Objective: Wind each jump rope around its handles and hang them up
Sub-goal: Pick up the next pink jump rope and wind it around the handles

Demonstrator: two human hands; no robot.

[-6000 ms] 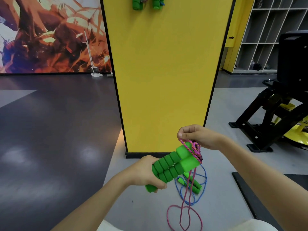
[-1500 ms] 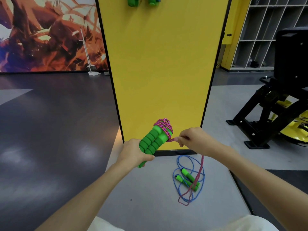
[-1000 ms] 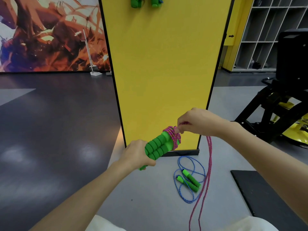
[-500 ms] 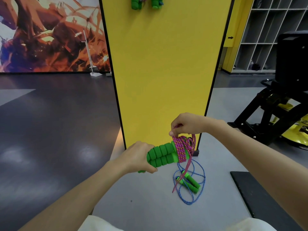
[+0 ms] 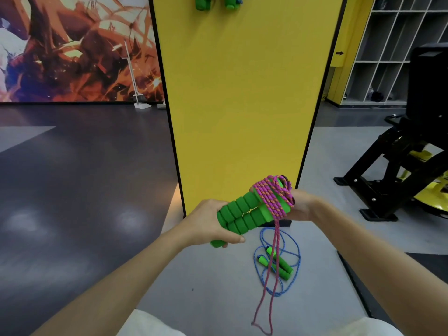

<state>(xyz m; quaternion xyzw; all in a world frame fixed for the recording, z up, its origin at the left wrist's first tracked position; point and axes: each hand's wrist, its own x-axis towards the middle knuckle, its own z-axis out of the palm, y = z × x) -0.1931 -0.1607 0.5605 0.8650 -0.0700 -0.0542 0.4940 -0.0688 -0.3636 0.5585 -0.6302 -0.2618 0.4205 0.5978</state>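
Since half a second ago our right hand (image 5: 299, 204) has dropped from above the coil to sit low behind it, and the paired handles (image 5: 244, 214) have tipped upward. Far left, a painted mural (image 5: 72, 44) in orange and dark tones hangs above the glossy dark floor (image 5: 72, 178). Our left hand (image 5: 206, 224) curls its fingers and thumb firmly round the lower end of the two handles, which are bright green ribbed foam, lying side by side and slanting up to the right in front of the flat yellow pillar (image 5: 242, 93). At the pillar's top edge, two more green foam handles (image 5: 203, 2) hang. The pink rope (image 5: 271, 195), braided with orange flecks, is wound in crossing turns round the upper end of the held handles; a long loose loop of it hangs straight down almost to the bottom of the view. Our right hand lies against that wound end, its fingers mostly hidden behind the coil, so we cannot tell what they grip. Below, on the grey floor, a blue rope (image 5: 291, 275) lies in loose loops with its own green handles inside them. Far right stands a black metal machine (image 5: 400, 166).
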